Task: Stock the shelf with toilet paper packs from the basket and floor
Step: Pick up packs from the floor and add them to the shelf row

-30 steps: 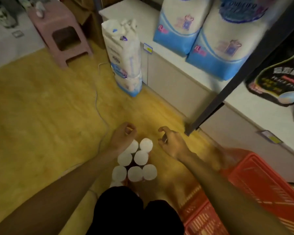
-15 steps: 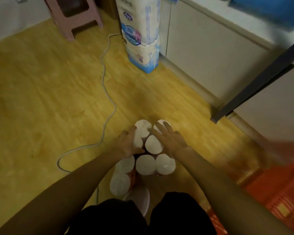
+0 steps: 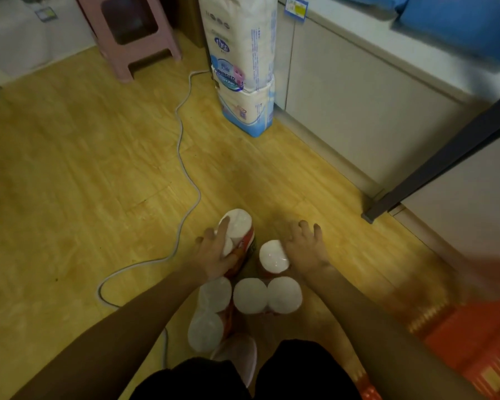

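While crouched, hands gather floor packs.
Left hand (image 3: 214,252) grips the red-wrapped white roll pack (image 3: 238,235); right hand (image 3: 305,246) rests spread beside; next, lift toward shelf.

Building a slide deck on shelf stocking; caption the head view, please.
Both hands, left and right, reach onto floor toilet paper packs.

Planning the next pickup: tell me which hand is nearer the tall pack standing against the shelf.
Left. The left hand lies almost straight below the tall pack; the right hand sits further right.
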{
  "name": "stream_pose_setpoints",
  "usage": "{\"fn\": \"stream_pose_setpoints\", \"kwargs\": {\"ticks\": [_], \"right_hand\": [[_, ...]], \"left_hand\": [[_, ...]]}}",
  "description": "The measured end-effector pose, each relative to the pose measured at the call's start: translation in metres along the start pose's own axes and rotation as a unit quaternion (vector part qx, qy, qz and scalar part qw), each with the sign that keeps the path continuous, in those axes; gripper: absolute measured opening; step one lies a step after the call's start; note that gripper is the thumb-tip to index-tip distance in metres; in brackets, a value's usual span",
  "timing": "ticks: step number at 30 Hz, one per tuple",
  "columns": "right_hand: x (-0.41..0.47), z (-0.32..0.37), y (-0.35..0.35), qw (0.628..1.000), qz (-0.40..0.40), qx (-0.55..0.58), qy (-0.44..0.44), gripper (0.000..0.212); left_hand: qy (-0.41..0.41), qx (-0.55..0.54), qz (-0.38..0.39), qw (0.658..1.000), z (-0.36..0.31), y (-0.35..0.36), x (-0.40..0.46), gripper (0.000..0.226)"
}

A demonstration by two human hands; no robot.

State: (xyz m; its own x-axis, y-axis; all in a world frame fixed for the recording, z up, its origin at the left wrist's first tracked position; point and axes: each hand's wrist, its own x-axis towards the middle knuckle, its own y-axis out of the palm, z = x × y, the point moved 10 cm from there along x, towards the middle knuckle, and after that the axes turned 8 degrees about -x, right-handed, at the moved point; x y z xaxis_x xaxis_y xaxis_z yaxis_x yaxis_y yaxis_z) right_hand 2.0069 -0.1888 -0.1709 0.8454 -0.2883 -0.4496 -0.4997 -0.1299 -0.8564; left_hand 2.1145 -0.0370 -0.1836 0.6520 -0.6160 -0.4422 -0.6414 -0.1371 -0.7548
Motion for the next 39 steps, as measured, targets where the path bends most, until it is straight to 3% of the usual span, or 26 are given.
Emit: {"fn": "stream_pose_setpoints", "kwargs": {"ticks": [3, 8, 14, 19, 23, 26, 30, 33, 36, 39], "right_hand": [[-0.010, -0.033, -0.006, 0.991, -0.005, 0.117, 0.072, 0.075], [-0.044, -0.095, -0.072, 0.948, -0.043, 0.275, 0.152, 0.078], [-0.097, -0.161, -0.206, 0.940, -0.075, 0.281, 0.179, 0.072], [-0.135, -0.209, -0.329, 0.938, -0.084, 0.277, 0.190, 0.067], [-0.168, -0.253, -0.432, 0.933, -0.085, 0.269, 0.222, 0.057], [-0.195, -0.287, -0.496, 0.915, -0.071, 0.304, 0.254, 0.066], [-0.236, -0.324, -0.586, 0.904, -0.072, 0.321, 0.274, 0.081], [-0.273, -0.354, -0.653, 0.897, -0.084, 0.321, 0.293, 0.095], [-0.311, -0.383, -0.707, 0.892, -0.098, 0.319, 0.304, 0.089], [-0.357, -0.411, -0.746, 0.879, -0.111, 0.330, 0.327, 0.086]], "left_hand": [[0.017, 0.029, -0.010, 0.999, -0.015, -0.024, 0.010, 0.082], [0.073, 0.135, -0.022, 0.988, -0.075, -0.100, 0.011, 0.088], [0.156, 0.171, -0.045, 0.972, -0.180, -0.219, -0.020, 0.087], [0.226, 0.154, -0.094, 0.957, -0.276, -0.335, -0.066, 0.071], [0.241, 0.155, -0.116, 0.951, -0.335, -0.429, -0.096, 0.067], [0.240, 0.159, -0.089, 0.953, -0.371, -0.489, -0.110, 0.065], [0.237, 0.159, -0.037, 0.958, -0.418, -0.564, -0.125, 0.079], [0.266, 0.159, -0.031, 0.950, -0.468, -0.617, -0.144, 0.060], [0.318, 0.177, -0.046, 0.930, -0.527, -0.663, -0.166, 0.058], [0.358, 0.178, -0.063, 0.914, -0.586, -0.701, -0.191, 0.076]]}}
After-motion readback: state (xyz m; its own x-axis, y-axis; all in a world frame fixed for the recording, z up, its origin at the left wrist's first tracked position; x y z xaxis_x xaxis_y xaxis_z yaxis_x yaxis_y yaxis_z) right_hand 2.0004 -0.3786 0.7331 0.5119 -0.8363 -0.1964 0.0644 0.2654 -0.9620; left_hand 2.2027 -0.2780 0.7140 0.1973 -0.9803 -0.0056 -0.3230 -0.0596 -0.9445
